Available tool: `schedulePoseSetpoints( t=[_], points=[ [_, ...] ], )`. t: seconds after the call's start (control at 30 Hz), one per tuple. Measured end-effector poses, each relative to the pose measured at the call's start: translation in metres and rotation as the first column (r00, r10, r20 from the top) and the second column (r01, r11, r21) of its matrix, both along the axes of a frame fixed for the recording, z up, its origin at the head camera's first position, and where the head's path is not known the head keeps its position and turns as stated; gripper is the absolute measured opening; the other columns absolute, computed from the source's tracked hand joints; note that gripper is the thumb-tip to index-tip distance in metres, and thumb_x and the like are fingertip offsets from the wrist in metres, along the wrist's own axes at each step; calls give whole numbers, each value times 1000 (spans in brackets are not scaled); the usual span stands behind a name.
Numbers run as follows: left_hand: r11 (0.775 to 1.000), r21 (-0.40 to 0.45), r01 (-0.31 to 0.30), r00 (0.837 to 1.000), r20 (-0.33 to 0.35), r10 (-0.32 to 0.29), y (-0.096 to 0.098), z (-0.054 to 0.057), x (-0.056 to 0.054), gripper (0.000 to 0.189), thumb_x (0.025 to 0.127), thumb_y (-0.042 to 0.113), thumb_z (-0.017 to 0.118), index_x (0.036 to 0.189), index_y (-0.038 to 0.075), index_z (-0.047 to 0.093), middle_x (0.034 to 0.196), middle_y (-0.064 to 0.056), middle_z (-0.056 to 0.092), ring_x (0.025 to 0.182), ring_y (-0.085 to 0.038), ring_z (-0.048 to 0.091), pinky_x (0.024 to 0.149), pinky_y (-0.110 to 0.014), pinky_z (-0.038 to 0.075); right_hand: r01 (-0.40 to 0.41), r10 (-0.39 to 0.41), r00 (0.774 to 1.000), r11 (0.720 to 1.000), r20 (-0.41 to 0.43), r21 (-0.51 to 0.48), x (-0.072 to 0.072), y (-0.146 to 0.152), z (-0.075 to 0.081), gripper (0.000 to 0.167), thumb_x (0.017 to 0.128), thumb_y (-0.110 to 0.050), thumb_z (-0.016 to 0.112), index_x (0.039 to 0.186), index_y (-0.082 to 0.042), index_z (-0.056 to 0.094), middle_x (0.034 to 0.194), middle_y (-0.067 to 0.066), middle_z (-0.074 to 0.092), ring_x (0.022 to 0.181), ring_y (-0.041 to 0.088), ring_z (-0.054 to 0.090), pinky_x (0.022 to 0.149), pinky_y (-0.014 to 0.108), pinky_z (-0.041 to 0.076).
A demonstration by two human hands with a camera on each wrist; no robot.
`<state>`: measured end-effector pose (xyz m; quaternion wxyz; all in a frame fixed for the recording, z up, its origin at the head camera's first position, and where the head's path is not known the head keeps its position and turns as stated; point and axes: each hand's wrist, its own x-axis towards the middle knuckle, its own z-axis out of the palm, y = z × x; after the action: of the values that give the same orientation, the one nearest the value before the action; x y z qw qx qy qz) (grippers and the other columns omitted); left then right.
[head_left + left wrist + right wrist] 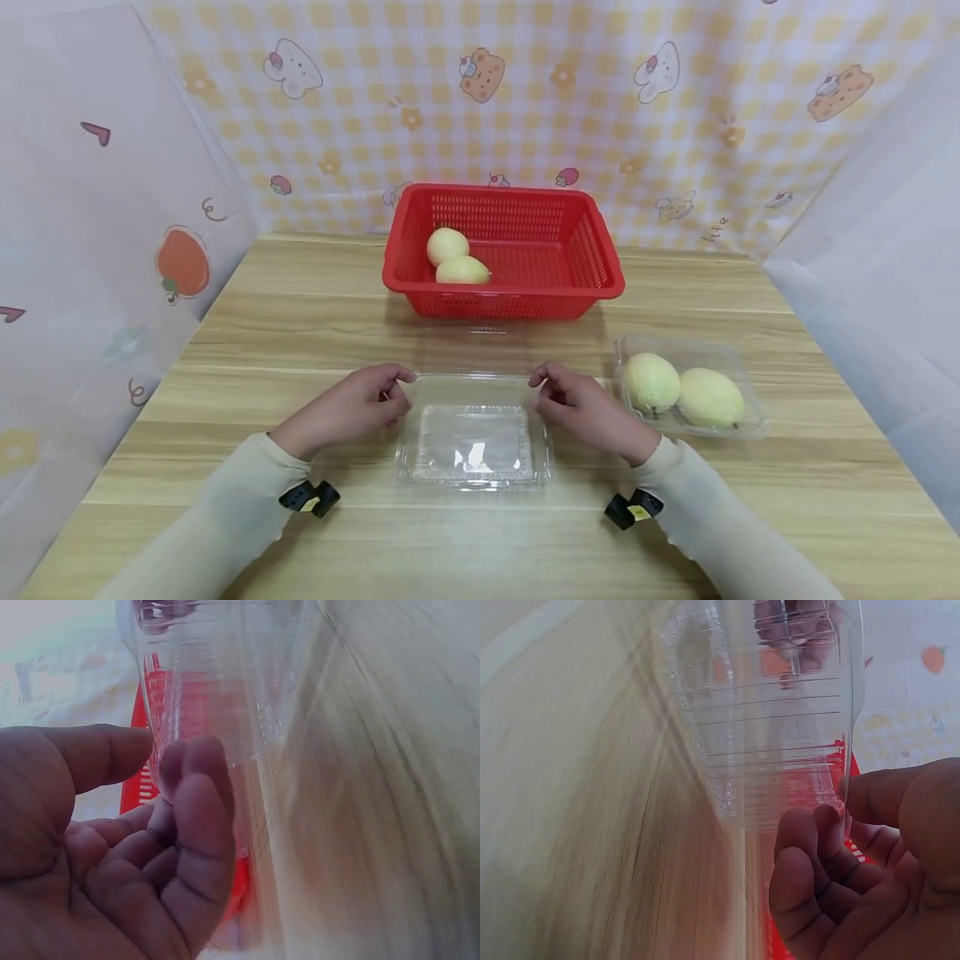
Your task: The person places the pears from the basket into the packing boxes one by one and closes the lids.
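A clear plastic clamshell box (474, 450) stands in the middle of the table, and its see-through lid (480, 346) lies folded back toward the red basket. At the box's back left corner my left hand (367, 398) pinches the rim between thumb and curled fingers. My right hand (577, 404) pinches the opposite rim at the back right corner. In the left wrist view the thumb (112, 754) meets the rim from one side, with fingertips on the other. The right wrist view shows the right thumb (881, 793) at the box's edge the same way.
Behind the box stands a red plastic basket (502, 302) with two pale yellow pears (462, 270) at its left. To the right, another clear box (738, 367) holds two pears (711, 397). A patterned cloth (480, 108) hangs behind the wooden table (315, 533).
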<state>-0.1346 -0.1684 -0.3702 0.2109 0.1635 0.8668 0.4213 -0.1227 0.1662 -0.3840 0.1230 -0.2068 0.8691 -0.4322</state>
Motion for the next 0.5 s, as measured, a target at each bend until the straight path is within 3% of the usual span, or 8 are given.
schedulePoseSetpoints(
  t=[0.13,0.27,0.37,0.5],
  points=[
    [995,-98,34,997,-66,-40,5,6,-7,34,94,16,65,123,-1,60,85,-3,64,72,-17,57,64,-34,48,1,0,999,999,32,-35,0,7,-1,17,96,-3,58,113,-4,54,73,-2,56,66,14,53,60,26,45],
    [978,-195,73,984,-145,-103,7,32,-25,33,95,22,66,120,2,63,91,-2,65,78,-18,58,67,-33,51,-9,10,999,999,37,-38,-1,11,-1,18,97,-4,58,114,-4,54,73,-2,56,66,14,53,59,26,45],
    [974,-219,61,979,-179,-102,18,62,-50,26,96,24,65,114,6,65,95,-3,66,83,-21,59,70,-35,52,-14,16,999,999,47,-43,-3,14,-2,17,97,-6,57,114,-5,55,73,-1,56,65,14,53,59,26,45],
    [966,-257,34,977,-196,-87,41,94,-102,21,96,26,63,107,8,66,99,-9,66,87,-26,59,76,-40,51,-32,37,997,997,74,-68,-3,18,-4,19,97,-3,54,116,-5,56,77,2,59,70,17,57,64,28,48]
  ],
)
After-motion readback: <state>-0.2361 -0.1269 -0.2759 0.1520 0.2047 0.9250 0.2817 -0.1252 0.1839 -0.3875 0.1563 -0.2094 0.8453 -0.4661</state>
